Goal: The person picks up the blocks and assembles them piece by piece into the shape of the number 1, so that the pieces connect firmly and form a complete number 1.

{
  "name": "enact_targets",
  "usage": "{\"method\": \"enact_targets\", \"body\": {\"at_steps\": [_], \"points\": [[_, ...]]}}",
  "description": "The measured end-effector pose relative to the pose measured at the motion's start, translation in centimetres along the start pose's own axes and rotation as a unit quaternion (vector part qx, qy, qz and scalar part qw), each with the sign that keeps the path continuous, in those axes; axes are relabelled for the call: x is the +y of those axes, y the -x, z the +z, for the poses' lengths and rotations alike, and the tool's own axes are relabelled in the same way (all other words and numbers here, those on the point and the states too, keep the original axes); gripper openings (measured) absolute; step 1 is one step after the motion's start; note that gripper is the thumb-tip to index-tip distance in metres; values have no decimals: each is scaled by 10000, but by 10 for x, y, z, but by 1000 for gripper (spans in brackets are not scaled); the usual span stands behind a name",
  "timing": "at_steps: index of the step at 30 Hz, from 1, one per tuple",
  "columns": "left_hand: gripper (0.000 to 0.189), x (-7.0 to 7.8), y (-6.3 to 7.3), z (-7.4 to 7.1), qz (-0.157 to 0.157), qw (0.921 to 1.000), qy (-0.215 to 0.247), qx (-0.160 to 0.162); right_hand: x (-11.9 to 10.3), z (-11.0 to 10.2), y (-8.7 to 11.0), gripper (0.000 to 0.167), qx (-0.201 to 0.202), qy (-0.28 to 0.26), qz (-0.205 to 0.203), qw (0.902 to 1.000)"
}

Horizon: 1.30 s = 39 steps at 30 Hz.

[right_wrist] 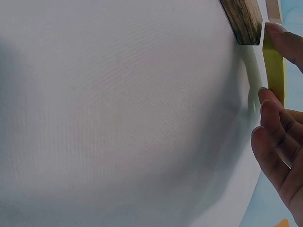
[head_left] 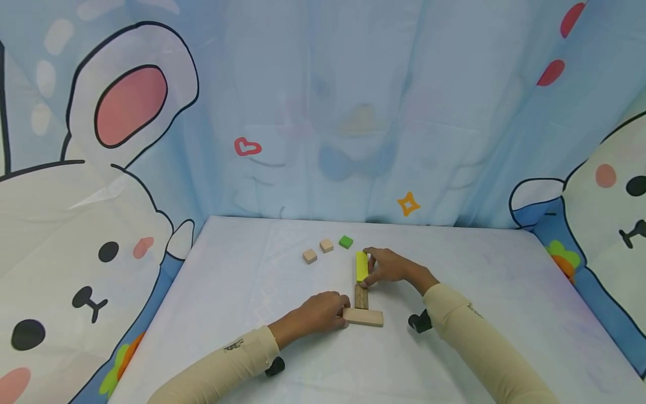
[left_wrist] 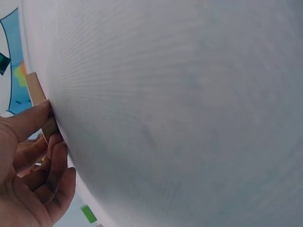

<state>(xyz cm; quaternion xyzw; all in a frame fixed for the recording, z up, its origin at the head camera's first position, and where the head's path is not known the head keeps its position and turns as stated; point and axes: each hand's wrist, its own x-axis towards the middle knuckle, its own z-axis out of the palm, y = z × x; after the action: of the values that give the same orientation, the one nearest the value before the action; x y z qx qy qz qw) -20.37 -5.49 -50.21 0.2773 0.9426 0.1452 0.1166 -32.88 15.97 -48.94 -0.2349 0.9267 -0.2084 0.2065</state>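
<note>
My right hand (head_left: pixel 388 266) pinches a yellow block (head_left: pixel 361 266) lengthwise, thumb at its near end and a finger at the far end. In the right wrist view the yellow block (right_wrist: pixel 274 71) shows between thumb and fingers. A dark-grained wooden block (head_left: pixel 361 297) extends from just below it toward a pale wooden plank (head_left: pixel 363 317) lying crosswise. My left hand (head_left: pixel 323 312) grips that plank's left end. From the left wrist, the thumb lies on the plank (left_wrist: pixel 35 89), with the fingers curled below.
Beyond the hands lie two small pale wooden blocks (head_left: pixel 310 256) and a green block (head_left: pixel 345 242). They rest on the white-covered table (head_left: pixel 242 264). A blue printed curtain (head_left: pixel 313 112) hangs behind the table's far edge. Black devices (head_left: pixel 420 322) sit under both wrists.
</note>
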Motion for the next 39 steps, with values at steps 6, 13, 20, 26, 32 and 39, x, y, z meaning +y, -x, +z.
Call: {"method": "enact_targets", "body": {"at_steps": [6,13,20,26,32,39], "points": [[33,-1,-1,1,29,10000,16,-8,3,2,0,103,-37,74,-12,10000],[33,-3,0,0,43,10000,34,3,2,1,0,103,-30,46,-68,10000],[33,-2,1,-2,20,10000,34,-29,3,3,-4,103,-52,25,-32,10000],[34,-1,2,-2,45,10000,-26,-5,3,5,-5,103,-88,95,34,9999],[33,-2,1,0,19,10000,-59,-26,3,5,-5,102,-120,75,60,9999],[33,-3,1,2,27,10000,-83,36,4,5,-6,102,-107,89,-50,9999]]}}
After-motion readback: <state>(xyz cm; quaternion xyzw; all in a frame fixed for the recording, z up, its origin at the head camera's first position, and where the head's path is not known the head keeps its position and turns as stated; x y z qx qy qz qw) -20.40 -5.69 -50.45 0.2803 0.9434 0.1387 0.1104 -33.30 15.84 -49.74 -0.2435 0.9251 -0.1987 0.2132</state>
